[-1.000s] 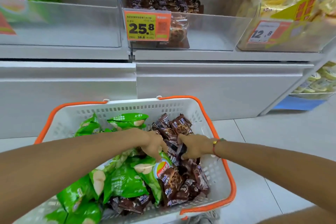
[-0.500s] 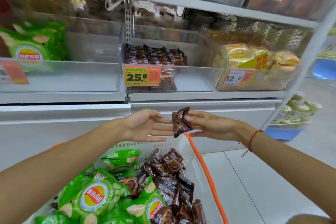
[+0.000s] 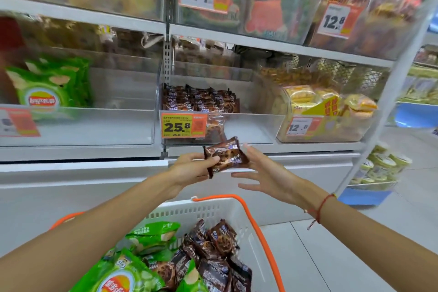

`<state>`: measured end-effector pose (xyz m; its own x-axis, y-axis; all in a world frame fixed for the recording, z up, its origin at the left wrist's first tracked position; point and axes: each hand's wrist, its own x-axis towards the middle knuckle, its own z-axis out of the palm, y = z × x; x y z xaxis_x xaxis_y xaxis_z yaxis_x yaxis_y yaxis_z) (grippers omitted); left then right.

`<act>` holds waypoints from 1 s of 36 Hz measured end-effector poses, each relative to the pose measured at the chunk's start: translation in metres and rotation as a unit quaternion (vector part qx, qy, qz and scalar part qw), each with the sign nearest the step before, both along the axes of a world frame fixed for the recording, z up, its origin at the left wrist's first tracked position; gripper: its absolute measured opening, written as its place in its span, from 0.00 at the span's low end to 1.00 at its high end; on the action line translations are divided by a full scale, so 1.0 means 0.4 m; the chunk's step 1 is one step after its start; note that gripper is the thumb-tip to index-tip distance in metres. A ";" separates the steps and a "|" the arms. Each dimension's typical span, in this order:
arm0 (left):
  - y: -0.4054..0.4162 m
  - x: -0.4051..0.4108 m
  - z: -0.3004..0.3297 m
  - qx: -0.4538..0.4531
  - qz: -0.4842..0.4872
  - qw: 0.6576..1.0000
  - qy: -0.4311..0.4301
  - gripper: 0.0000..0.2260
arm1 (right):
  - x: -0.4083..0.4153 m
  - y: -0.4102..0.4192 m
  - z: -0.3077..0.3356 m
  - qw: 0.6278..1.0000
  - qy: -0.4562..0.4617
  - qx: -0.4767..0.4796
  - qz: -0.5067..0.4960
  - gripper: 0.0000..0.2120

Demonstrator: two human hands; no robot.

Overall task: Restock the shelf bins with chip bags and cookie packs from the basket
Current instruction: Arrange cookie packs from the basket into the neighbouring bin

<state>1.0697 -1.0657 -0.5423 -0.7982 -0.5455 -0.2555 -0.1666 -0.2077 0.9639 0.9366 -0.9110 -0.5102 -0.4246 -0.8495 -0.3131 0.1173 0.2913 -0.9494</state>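
Head view: I see left hand (image 3: 193, 168) pinching brown foil cookie pack (image 3: 225, 157), right hand (image 3: 265, 173) spread beside it, below clear cookie bin (image 3: 248, 125), likely lining up drop-in.

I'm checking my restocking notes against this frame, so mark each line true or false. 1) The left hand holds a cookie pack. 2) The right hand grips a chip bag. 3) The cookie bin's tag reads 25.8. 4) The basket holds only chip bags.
1) The left hand holds a cookie pack: true.
2) The right hand grips a chip bag: false; it is open beside the pack, holding nothing.
3) The cookie bin has a price tag reading 25.8: true.
4) The basket holds only chip bags: false; brown cookie packs lie beside the green chip bags.
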 end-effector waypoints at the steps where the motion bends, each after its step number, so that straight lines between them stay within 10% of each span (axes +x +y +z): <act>1: 0.002 0.000 0.000 0.011 0.004 1.000 0.015 0.20 | 0.004 -0.006 -0.001 1.000 0.026 -0.010 -0.014 0.25; 12: 0.013 0.018 0.053 -0.057 -0.053 0.997 -0.006 0.14 | 0.021 -0.035 0.016 0.989 0.097 -0.086 -0.075 0.10; 23: -0.001 -0.010 0.117 -0.211 0.031 0.974 0.072 0.11 | 0.027 -0.084 0.082 0.952 0.280 -0.113 -0.060 0.20; 36: -0.165 0.011 0.240 -0.508 0.314 0.798 0.078 0.11 | -0.192 -0.264 0.261 0.919 0.367 -0.099 -0.103 0.22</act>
